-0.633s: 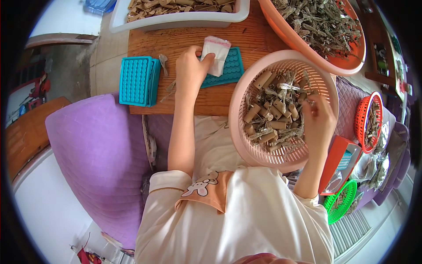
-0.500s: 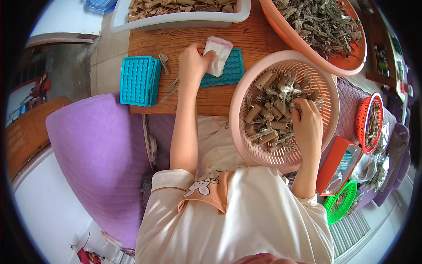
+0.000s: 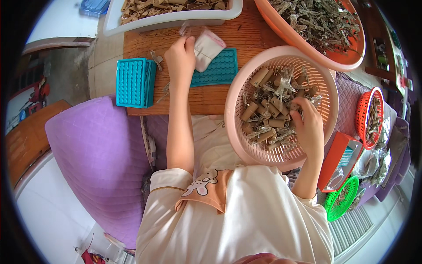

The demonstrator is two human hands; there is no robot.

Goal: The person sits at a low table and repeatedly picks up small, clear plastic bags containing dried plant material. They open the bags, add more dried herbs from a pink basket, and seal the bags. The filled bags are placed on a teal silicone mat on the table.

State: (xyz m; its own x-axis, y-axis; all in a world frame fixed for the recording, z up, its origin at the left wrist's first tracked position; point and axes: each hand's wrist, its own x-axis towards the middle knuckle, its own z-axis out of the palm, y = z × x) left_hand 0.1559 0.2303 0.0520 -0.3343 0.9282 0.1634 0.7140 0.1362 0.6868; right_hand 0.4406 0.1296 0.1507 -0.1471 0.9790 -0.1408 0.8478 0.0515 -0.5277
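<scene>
My left hand (image 3: 181, 59) is above the wooden table, its thumb and fingers pinched on a thin clear plastic bag (image 3: 189, 30) with a pinkish edge, blurred by motion. Beside those fingers lies a stack of small white bags (image 3: 208, 50) with a pink edge, over part of a flat teal tray (image 3: 220, 70). My right hand (image 3: 309, 125) reaches into a pink slotted basket (image 3: 237, 94), fingertips closed around a short brown cylinder (image 3: 294, 107). More brown cylinders (image 3: 275, 104) and crinkled clear-wrapped pieces (image 3: 286, 81) fill the basket around it.
Stacked teal trays (image 3: 134, 82) stand at the table's left. A white bin (image 3: 171, 22) of brown pieces is at the back, an orange basin (image 3: 303, 53) of wrapped pieces at far right. Red (image 3: 361, 116) and green (image 3: 347, 198) baskets and an orange box (image 3: 334, 165) lie right.
My left hand has moved left and up, off the white bag stack, which now lies on the tray, and pinches a clear bag. My right hand's fingertips now show a brown cylinder between them.
</scene>
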